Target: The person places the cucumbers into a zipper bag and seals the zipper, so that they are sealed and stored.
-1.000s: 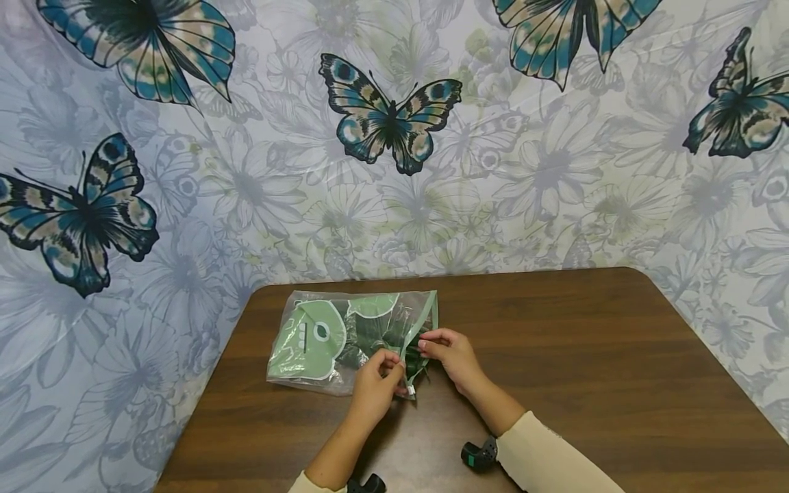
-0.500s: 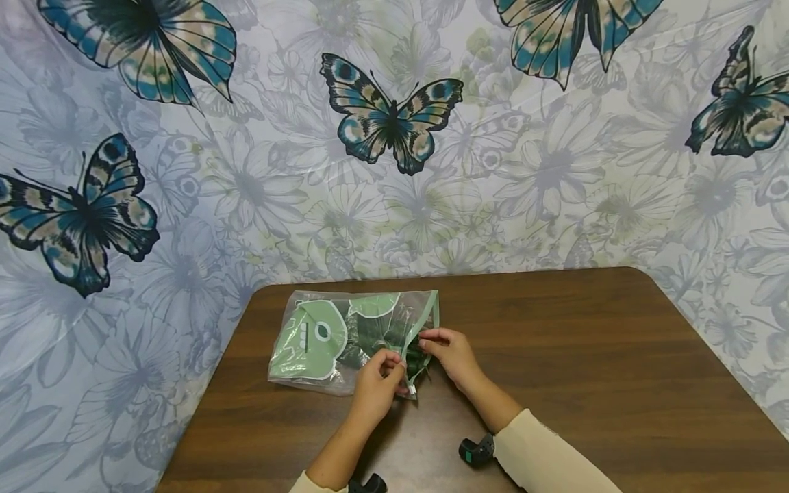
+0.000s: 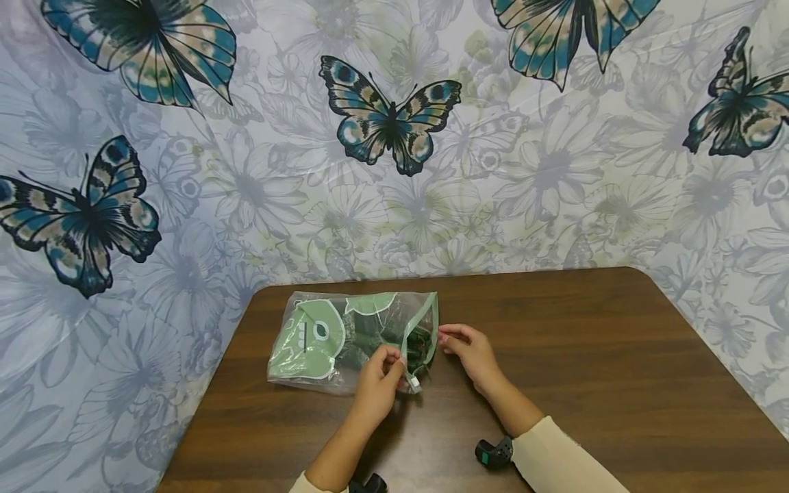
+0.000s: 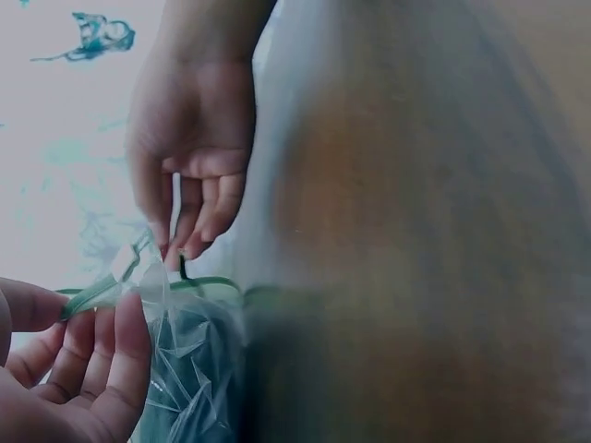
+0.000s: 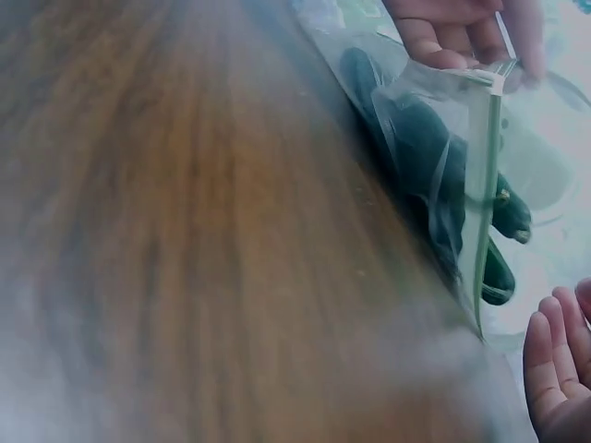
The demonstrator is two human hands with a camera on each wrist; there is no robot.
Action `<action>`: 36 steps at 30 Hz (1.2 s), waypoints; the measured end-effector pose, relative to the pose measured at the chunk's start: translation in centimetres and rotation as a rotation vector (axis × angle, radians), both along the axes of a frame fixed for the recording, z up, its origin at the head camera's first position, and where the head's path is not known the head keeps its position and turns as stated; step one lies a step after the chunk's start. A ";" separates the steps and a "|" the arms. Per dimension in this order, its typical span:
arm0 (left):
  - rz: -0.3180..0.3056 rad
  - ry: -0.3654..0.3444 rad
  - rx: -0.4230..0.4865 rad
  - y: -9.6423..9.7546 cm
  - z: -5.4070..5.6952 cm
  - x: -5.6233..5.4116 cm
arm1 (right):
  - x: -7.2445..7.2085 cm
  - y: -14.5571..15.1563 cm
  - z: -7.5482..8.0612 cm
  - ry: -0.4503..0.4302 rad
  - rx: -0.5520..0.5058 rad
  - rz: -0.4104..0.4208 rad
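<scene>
A clear zip bag with pale green print lies on the table. Its mouth faces right and gapes. Dark green cucumbers lie inside; in the right wrist view two ends show past the bag's green strip. My left hand pinches the near side of the mouth between thumb and fingers, by the white zip slider. On the mouth's right side, my right hand holds the rim with thumb and forefinger tips, the other fingers loosely bent. How tight this hold is cannot be seen.
The brown wooden table has rounded far corners. Right behind it hangs a butterfly-print cloth. A black wrist camera sits by the right sleeve, another by the left wrist.
My right hand has moved slightly right, drawing the bag's rim outward. The mouth gapes wider and more of the cucumbers shows. My left hand stays almost in place.
</scene>
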State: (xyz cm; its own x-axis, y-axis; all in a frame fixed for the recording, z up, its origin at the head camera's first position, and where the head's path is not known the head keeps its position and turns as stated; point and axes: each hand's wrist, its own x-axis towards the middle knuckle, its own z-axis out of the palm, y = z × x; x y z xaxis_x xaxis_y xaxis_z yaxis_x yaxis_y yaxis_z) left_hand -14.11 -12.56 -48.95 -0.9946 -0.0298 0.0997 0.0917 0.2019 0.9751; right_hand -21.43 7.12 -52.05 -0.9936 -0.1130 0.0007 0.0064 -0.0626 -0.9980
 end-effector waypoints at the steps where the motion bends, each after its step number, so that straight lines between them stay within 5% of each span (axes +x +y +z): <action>1: -0.001 0.010 -0.010 0.0 0.2 0.0 | 0.0 0.2 0.1 0.000 -0.004 0.003; 16: 0.039 0.108 0.012 -0.3 4.5 -0.4 | 0.1 2.0 1.2 0.083 0.137 -0.006; 20: 0.058 0.139 0.028 -0.3 6.0 -0.5 | 0.1 2.3 1.4 0.281 0.267 0.078; 28: 0.061 0.152 0.059 -0.4 8.6 -0.5 | 0.2 2.3 2.0 0.787 0.737 0.222; 32: 0.021 0.157 0.079 -0.8 10.0 -0.4 | -0.3 1.7 2.6 1.009 0.920 0.177; 36: -0.037 0.151 0.151 -1.4 11.5 -0.6 | -0.9 1.6 3.6 1.117 0.980 0.122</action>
State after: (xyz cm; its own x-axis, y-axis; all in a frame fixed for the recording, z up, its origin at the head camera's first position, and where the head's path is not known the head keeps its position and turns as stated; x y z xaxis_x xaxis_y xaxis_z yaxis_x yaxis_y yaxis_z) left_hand -14.68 -13.91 -37.41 -0.9695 -0.0190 0.2444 0.2433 0.0478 0.9688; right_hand -22.37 8.70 -48.45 -0.5160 -0.5990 0.6124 -0.8147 0.5639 -0.1349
